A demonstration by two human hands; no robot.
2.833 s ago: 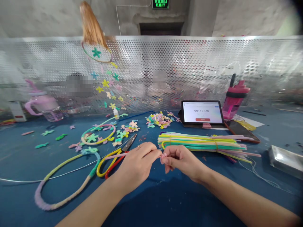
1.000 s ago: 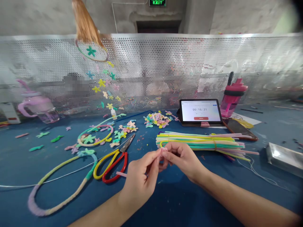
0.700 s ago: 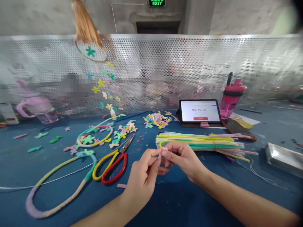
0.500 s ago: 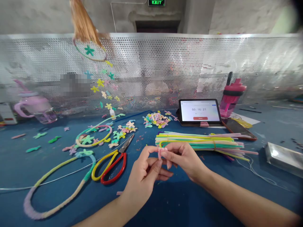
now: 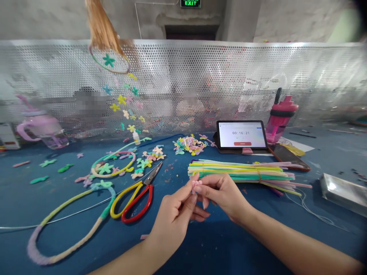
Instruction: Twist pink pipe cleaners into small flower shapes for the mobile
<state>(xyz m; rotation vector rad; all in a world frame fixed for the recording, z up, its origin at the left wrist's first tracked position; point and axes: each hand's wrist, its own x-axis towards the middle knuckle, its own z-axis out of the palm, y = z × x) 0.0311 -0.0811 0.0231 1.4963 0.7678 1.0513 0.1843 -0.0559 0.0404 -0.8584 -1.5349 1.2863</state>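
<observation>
Left hand (image 5: 172,215) narrow, thumb and forefinger pinched on a small pink pipe-cleaner bow (image 5: 196,183), remaining fingers curled below. Right hand (image 5: 222,194) narrow too, fingertips (image 5: 201,188) closed on the same bow from the 3 o'clock side. Bow held up between both hands, clear of the blue table (image 5: 48,198).

Just beyond the right hand, at 2 o'clock, a tied bundle of multicoloured pipe cleaners (image 5: 237,172) lying flat. At 9 o'clock, near the left hand, red-and-yellow-handled scissors (image 5: 134,200), blades toward 1 o'clock from the handles. At 8 o'clock, a loose pink snippet (image 5: 144,236) on the table.

At 12 o'clock, a heap of small pastel flower shapes (image 5: 189,146). At 1 o'clock, farther out, a tablet (image 5: 241,134) showing a timer at 00:16:21, with a pink water bottle (image 5: 282,114) just behind it and a phone (image 5: 288,158) at its side. At 3 o'clock, near the table edge, a silver metal tray (image 5: 342,193). At 9 o'clock, well apart, a wrapped pastel hoop (image 5: 65,200); at 10 o'clock, a smaller ring (image 5: 113,164) among scattered flowers. Behind everything, at 12 o'clock, a perforated metal screen (image 5: 183,76).
</observation>
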